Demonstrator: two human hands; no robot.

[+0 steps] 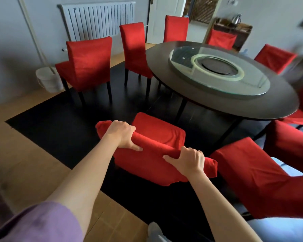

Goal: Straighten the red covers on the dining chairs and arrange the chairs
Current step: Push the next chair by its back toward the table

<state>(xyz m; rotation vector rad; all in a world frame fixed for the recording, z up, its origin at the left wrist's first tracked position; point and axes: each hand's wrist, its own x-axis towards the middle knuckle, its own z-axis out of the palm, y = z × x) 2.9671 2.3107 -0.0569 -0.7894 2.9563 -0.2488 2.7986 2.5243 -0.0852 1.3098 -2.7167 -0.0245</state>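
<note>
A person's left hand (123, 135) and right hand (191, 160) grip the top edge of a red-covered chair (157, 135), fingers (197, 152) curled over the backrest, thumbs pressed flat against the cover. The chair stands on black flooring just beside the round dark table (164, 67), among other red-covered chairs.

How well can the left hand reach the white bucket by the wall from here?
Probably not without stepping over. The left hand grips the top of the near chair, and the bucket stands far off beyond another chair.
</note>
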